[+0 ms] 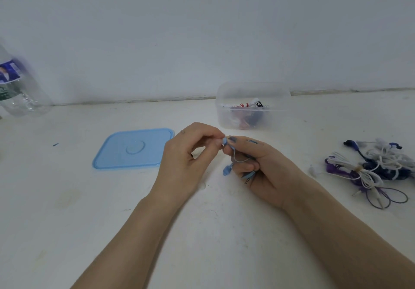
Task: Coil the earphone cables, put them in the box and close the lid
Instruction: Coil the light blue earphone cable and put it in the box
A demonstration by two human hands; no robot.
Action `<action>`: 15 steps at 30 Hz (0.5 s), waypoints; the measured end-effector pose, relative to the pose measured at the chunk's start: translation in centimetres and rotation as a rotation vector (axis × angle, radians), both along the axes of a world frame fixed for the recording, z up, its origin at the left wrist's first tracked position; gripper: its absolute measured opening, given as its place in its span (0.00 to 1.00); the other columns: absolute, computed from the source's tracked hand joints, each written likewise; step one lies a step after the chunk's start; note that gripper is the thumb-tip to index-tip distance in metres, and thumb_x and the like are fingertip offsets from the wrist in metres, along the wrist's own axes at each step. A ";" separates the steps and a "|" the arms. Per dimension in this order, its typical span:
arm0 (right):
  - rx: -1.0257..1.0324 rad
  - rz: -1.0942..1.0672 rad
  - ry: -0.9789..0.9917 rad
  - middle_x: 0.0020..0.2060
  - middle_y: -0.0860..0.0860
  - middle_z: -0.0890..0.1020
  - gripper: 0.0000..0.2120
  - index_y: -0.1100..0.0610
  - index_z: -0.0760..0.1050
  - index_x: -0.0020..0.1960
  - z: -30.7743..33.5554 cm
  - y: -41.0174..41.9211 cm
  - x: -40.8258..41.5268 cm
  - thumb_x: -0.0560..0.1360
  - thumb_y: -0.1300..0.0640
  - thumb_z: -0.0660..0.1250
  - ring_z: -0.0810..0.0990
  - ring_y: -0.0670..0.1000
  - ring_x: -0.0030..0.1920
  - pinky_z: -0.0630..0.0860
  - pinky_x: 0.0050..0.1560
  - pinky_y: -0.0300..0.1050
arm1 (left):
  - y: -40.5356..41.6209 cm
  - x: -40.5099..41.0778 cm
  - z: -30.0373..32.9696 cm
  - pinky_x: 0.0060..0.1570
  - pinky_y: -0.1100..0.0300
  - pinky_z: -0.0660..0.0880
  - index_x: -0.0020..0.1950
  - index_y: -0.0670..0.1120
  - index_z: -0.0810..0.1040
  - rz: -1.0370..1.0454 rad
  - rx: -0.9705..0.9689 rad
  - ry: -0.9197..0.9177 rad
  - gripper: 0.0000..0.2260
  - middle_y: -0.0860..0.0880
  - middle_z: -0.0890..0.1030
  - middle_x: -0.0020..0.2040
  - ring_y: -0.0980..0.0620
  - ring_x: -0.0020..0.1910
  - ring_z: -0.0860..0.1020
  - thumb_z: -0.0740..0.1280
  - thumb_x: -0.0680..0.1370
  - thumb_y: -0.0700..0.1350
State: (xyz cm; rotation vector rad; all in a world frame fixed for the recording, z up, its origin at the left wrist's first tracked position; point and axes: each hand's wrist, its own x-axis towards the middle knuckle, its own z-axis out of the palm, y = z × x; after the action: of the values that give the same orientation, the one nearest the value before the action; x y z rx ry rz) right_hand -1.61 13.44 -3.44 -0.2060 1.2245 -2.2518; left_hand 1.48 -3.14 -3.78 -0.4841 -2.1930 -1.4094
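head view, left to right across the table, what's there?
Water bottle → blue lid → left hand → blue earphones pinched by both hands → right hand → tangled earphone pile. Clear box omitted, since it overlaps the hands' span.

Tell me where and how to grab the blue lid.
Take the lid by its near-right edge, coming from the right with thumb on top and fingers slipped under. It lies flat on the table, so only the thin rim gives a hold; that corner sits nearest the left hand.

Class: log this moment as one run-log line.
left hand pinches blue earbud | right hand grips coil | box open | lid off
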 end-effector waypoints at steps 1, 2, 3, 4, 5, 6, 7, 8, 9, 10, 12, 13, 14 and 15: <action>-0.015 0.001 -0.011 0.33 0.50 0.72 0.08 0.59 0.82 0.42 0.1 0.0 0.0 0.77 0.60 0.66 0.61 0.43 0.22 0.78 0.39 0.42 | -0.1 -0.1 -0.1 0.51 0.53 0.80 0.50 0.43 0.82 0.012 -0.025 0.035 0.05 0.49 0.84 0.46 0.47 0.49 0.84 0.68 0.80 0.35; -0.026 0.001 -0.021 0.33 0.50 0.72 0.09 0.59 0.83 0.41 0.1 0.0 0.1 0.77 0.60 0.66 0.61 0.43 0.21 0.78 0.38 0.41 | -0.1 -0.3 -0.2 0.50 0.54 0.80 0.50 0.41 0.83 0.019 -0.051 0.072 0.05 0.49 0.84 0.46 0.49 0.48 0.84 0.69 0.80 0.34; -0.031 0.000 -0.028 0.34 0.50 0.73 0.09 0.58 0.83 0.41 0.2 0.0 0.1 0.77 0.60 0.66 0.60 0.42 0.21 0.78 0.37 0.40 | -0.2 -0.4 -0.3 0.49 0.55 0.80 0.50 0.40 0.83 0.025 -0.078 0.107 0.04 0.49 0.83 0.46 0.50 0.48 0.83 0.69 0.79 0.34; -0.034 -0.001 -0.034 0.34 0.50 0.73 0.08 0.59 0.82 0.41 0.2 0.0 0.2 0.76 0.60 0.66 0.60 0.42 0.21 0.78 0.38 0.40 | -0.2 -0.5 -0.3 0.49 0.56 0.80 0.49 0.39 0.83 0.028 -0.102 0.136 0.04 0.49 0.83 0.46 0.51 0.48 0.82 0.69 0.79 0.33; -0.037 -0.001 -0.041 0.34 0.50 0.73 0.08 0.59 0.82 0.41 0.3 -0.1 0.2 0.76 0.60 0.66 0.60 0.42 0.21 0.78 0.38 0.40 | -0.2 -0.6 -0.4 0.48 0.57 0.79 0.49 0.38 0.83 0.031 -0.119 0.153 0.04 0.49 0.83 0.45 0.51 0.47 0.82 0.69 0.79 0.33; -0.041 -0.004 -0.051 0.33 0.50 0.72 0.08 0.59 0.82 0.41 0.3 -0.1 0.2 0.76 0.60 0.66 0.59 0.42 0.21 0.78 0.37 0.40 | -0.2 -0.6 -0.4 0.48 0.58 0.79 0.48 0.38 0.83 0.031 -0.125 0.157 0.03 0.49 0.83 0.45 0.51 0.47 0.81 0.69 0.78 0.33; -0.043 -0.012 -0.062 0.33 0.50 0.72 0.09 0.60 0.82 0.40 0.4 -0.1 0.3 0.77 0.61 0.66 0.59 0.42 0.21 0.78 0.36 0.39 | -0.2 -0.6 -0.5 0.48 0.58 0.78 0.48 0.38 0.83 0.027 -0.120 0.150 0.03 0.49 0.82 0.45 0.51 0.47 0.81 0.69 0.78 0.33; -0.043 -0.021 -0.074 0.32 0.50 0.72 0.10 0.60 0.82 0.41 0.4 -0.1 0.3 0.78 0.62 0.65 0.59 0.42 0.21 0.78 0.35 0.38 | -0.2 -0.6 -0.5 0.48 0.57 0.78 0.47 0.39 0.82 0.021 -0.109 0.135 0.03 0.51 0.81 0.45 0.52 0.47 0.80 0.69 0.78 0.33; -0.047 -0.029 -0.089 0.30 0.50 0.71 0.09 0.61 0.81 0.42 0.5 -0.2 0.4 0.79 0.62 0.64 0.59 0.42 0.21 0.77 0.33 0.37 | -0.2 -0.6 -0.5 0.48 0.56 0.78 0.46 0.40 0.81 0.013 -0.100 0.116 0.03 0.53 0.81 0.44 0.52 0.47 0.80 0.69 0.78 0.33; -0.050 -0.036 -0.102 0.28 0.49 0.71 0.09 0.63 0.79 0.43 0.5 -0.2 0.5 0.79 0.63 0.64 0.58 0.42 0.21 0.75 0.30 0.35 | -0.2 -0.6 -0.4 0.48 0.55 0.78 0.45 0.42 0.80 0.006 -0.092 0.097 0.05 0.54 0.80 0.44 0.52 0.46 0.80 0.69 0.78 0.33; -0.050 -0.035 -0.109 0.25 0.48 0.71 0.06 0.64 0.76 0.46 0.6 -0.3 0.5 0.80 0.63 0.63 0.59 0.42 0.20 0.72 0.29 0.33 | -0.1 -0.6 -0.3 0.48 0.56 0.78 0.44 0.47 0.78 -0.003 -0.057 0.054 0.10 0.54 0.80 0.43 0.53 0.45 0.81 0.69 0.77 0.32; -0.050 -0.037 -0.108 0.25 0.48 0.71 0.05 0.64 0.75 0.47 0.6 -0.3 0.5 0.79 0.63 0.63 0.59 0.42 0.20 0.71 0.28 0.32 | -0.1 -0.5 -0.2 0.46 0.59 0.76 0.44 0.48 0.77 -0.007 -0.026 0.025 0.13 0.51 0.80 0.43 0.54 0.44 0.81 0.69 0.77 0.30; -0.049 -0.042 -0.110 0.24 0.48 0.70 0.04 0.63 0.74 0.45 0.5 -0.3 0.5 0.79 0.63 0.64 0.59 0.43 0.20 0.70 0.28 0.32 | 0.0 -0.4 -0.1 0.45 0.63 0.75 0.43 0.48 0.77 -0.016 0.010 -0.009 0.13 0.48 0.80 0.43 0.56 0.43 0.82 0.69 0.77 0.29; -0.043 -0.044 -0.109 0.25 0.48 0.69 0.05 0.63 0.74 0.44 0.3 -0.3 0.4 0.78 0.63 0.64 0.58 0.43 0.21 0.71 0.29 0.32 | 0.0 -0.3 -0.1 0.45 0.65 0.74 0.42 0.46 0.76 -0.030 0.041 -0.036 0.13 0.46 0.79 0.43 0.57 0.43 0.82 0.69 0.77 0.28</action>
State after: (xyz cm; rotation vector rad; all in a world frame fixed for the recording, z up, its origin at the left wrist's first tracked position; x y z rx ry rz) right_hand -1.23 13.15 -3.12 -0.0718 1.1341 -2.2967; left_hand 1.14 -3.10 -3.86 -0.4822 -2.1898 -1.4866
